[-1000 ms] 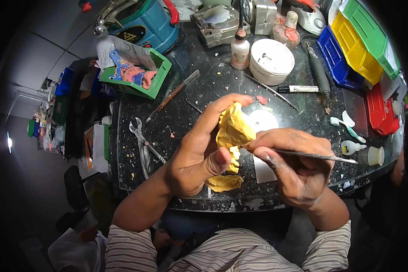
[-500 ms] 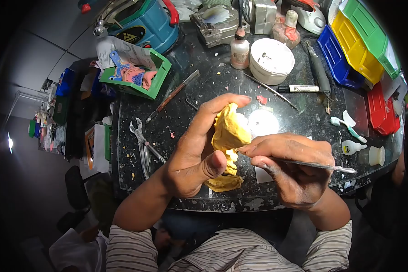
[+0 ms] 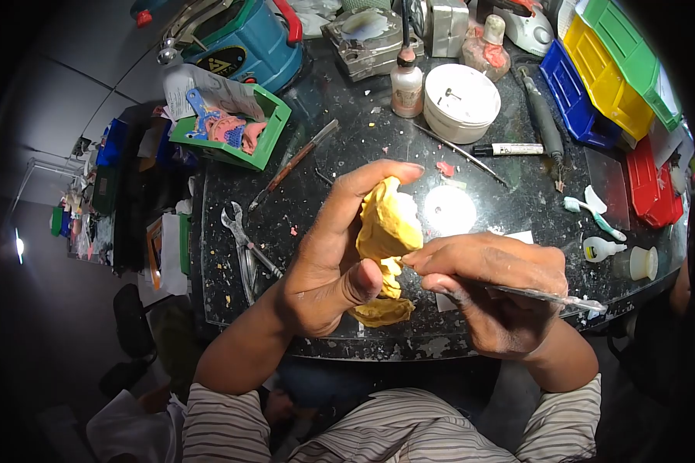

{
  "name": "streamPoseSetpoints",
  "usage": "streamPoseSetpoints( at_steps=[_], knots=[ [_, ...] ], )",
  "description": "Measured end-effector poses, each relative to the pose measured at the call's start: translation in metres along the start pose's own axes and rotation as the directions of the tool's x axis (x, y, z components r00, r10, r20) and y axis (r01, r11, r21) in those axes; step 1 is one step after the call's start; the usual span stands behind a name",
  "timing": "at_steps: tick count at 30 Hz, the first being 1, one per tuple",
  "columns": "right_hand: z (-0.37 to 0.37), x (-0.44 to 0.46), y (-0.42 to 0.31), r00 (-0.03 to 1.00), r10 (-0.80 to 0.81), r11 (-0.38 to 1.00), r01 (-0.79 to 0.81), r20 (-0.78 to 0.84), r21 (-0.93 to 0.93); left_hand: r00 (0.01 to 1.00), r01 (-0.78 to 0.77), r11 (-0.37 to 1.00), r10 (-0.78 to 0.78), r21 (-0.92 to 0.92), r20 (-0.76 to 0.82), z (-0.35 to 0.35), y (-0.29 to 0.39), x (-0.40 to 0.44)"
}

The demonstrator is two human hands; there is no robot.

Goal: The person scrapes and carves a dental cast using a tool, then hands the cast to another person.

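My left hand is closed around a yellow plaster dental cast, gripping it between fingers and thumb above the front of the bench. Pinched in my right hand is a slim metal carving tool, its flattened rear end pointing to the right. The fingertips of that hand are against the cast's lower right edge, and they hide the tool's working tip. Below the cast, another yellow plaster piece lies on the bench near its front edge.
Left of my hands are pliers, a brush and a green bin of impression trays. Behind stand a white tub and a small bottle. A marker, a handpiece and coloured bins occupy the right.
Both hands and the cast have shifted very slightly left. The carving tool has tilted, its rear end now lower. Both grips are unchanged.
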State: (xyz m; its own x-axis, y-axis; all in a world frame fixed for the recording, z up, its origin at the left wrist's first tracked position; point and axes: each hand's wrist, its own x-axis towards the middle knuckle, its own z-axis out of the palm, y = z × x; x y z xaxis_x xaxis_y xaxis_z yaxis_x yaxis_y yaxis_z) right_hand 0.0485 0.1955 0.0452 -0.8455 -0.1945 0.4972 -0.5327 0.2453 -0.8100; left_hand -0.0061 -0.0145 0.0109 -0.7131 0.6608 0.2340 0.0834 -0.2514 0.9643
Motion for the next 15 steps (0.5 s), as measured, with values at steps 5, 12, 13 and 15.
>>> streamPoseSetpoints(
  at_steps=[5, 12, 13, 15],
  knots=[
    [-0.0024, -0.0004, 0.0013, 1.0, -0.004, 0.999, 0.004, -0.004, -0.036, 1.0, 0.005, 1.0, -0.005, 0.013, 0.02, -0.001, 0.0005, 0.0008],
    [-0.0026, -0.0004, 0.0021, 1.0, -0.026, 1.0, 0.026, 0.014, -0.006, 1.0, 0.005, 1.0, -0.005, -0.002, 0.025, -0.0013, 0.0012, 0.0003],
    [-0.0027, -0.0007, 0.0023, 1.0, -0.028, 1.0, 0.028, 0.013, -0.006, 1.0, -0.002, 1.0, 0.002, 0.0, 0.018, -0.0015, 0.0012, 0.0002],
    [-0.0029, -0.0019, 0.0027, 0.999, -0.036, 0.999, 0.036, 0.034, 0.005, 1.0, -0.01, 1.0, 0.01, 0.005, 0.01, -0.0017, 0.0017, -0.0005]
  ],
)
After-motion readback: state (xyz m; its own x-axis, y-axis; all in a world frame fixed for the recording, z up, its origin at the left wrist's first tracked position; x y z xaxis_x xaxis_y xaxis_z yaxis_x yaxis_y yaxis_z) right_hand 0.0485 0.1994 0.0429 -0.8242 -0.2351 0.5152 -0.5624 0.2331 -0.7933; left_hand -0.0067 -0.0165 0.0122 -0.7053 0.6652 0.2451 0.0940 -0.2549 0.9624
